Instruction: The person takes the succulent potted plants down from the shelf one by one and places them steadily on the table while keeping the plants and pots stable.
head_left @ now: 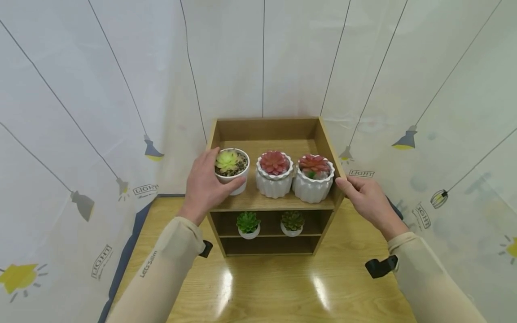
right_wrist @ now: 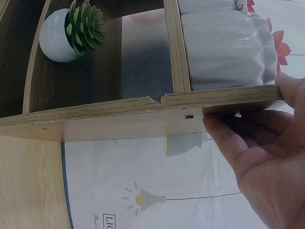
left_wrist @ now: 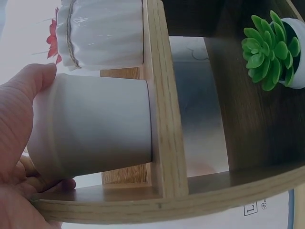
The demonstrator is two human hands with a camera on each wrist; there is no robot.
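At wooden shelf [head_left: 272, 205] top, both sides gripped.
Left hand [head_left: 205, 181] grasps white pot [left_wrist: 95, 124], thumb across front; right hand [head_left: 369, 197] pinches side panel [right_wrist: 143, 126], fingers outside.

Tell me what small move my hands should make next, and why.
I'd probably loosen the left hand from the smooth white pot: its base appears to rest on the top shelf, beside the middle fluted pot. The right hand pinches the side panel, which may help keep everything steady.
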